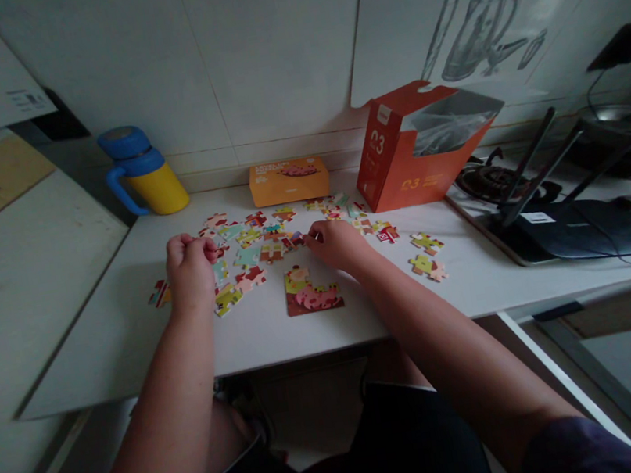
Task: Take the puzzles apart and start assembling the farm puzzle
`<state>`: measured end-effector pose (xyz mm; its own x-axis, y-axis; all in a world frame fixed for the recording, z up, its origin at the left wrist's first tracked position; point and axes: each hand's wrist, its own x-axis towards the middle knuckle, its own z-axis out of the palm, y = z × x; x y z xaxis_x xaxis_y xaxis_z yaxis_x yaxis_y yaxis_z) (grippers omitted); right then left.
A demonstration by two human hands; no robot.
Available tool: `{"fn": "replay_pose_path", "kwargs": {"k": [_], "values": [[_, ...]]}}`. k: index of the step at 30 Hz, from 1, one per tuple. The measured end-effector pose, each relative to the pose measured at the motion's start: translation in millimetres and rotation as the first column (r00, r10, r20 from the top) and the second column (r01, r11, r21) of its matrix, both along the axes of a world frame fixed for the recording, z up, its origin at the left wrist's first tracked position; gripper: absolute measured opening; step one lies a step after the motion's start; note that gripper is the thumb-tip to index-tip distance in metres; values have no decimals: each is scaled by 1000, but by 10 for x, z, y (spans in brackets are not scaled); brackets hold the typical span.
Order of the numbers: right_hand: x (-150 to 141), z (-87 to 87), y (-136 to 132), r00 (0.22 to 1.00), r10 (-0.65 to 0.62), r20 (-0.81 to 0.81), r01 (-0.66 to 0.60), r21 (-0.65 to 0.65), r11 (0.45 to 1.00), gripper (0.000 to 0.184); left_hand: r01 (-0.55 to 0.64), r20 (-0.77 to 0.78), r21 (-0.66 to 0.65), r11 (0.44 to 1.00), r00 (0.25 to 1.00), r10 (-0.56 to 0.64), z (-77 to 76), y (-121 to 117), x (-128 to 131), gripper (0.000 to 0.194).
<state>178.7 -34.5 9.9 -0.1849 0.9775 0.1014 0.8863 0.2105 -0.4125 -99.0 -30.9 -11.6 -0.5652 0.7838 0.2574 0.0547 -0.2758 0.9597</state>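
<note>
Loose jigsaw puzzle pieces [247, 256] lie scattered over the white counter, in green, pink, red and brown. Among them my right hand [333, 243] has thumb and fingers pinched at the edge of a small dark puzzle piece [294, 239]. My left hand [189, 273] hovers over the left side of the pieces, its fingers curled in; whatever may be inside is hidden. Between my forearms, near the front edge, sits a joined section of puzzle [312, 291] with a pink spotted shape on it. Neither hand touches that section.
An orange-yellow box [289, 183] stands against the wall, with a larger open red-orange box [422, 153] holding clear plastic to its right. A blue and yellow bottle [149, 174] is at back left. A black router [587, 227] and gas stove [491, 182] are at right.
</note>
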Motion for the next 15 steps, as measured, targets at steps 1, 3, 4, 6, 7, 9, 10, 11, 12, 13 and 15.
{"fn": "replay_pose_path", "kwargs": {"k": [1, 3, 4, 6, 7, 9, 10, 11, 12, 13, 15], "values": [[0, -3, 3, 1000, 1, 0, -1, 0, 1000, 35, 1, 0, -1, 1000, 1000, -1, 3, 0, 4, 20], [0, -7, 10, 1000, 3, 3, -3, -2, 1000, 34, 2, 6, -5, 1000, 1000, -2, 14, -1, 12, 20], [0, -8, 11, 1000, 5, 6, -5, -1, 1000, 34, -1, 9, -8, 1000, 1000, 1, 20, -2, 17, 20], [1, -7, 7, 1000, 18, 11, -18, 10, 1000, 33, -6, 12, -15, 1000, 1000, 6, 29, -3, 23, 20], [0, -6, 0, 999, 32, 10, -32, 17, 999, 32, -5, 10, -14, 1000, 1000, 5, 30, -3, 24, 20], [-6, -3, -23, 996, 89, -4, -89, 34, 995, 31, 3, -2, -9, 1000, 1000, -3, 28, -6, 23, 19], [-12, -1, -38, 991, 132, -17, -131, 43, 990, 31, 7, -9, -5, 1000, 1000, -7, 25, -9, 21, 19], [-19, 1, -54, 982, 184, -32, -183, 52, 982, 31, 10, -16, 0, 1000, 1000, -10, 22, -11, 19, 18], [-28, 3, -70, 969, 244, -47, -241, 58, 969, 30, 13, -23, 6, 1000, 1000, -13, 19, -15, 18, 18], [-37, 6, -85, 950, 305, -60, -302, 61, 951, 30, 15, -31, 12, 1000, 999, -15, 18, -19, 17, 19], [-53, 12, -106, 909, 409, -75, -406, 54, 912, 27, 18, -54, 24, 1000, 998, -17, 21, -28, 18, 19]]}}
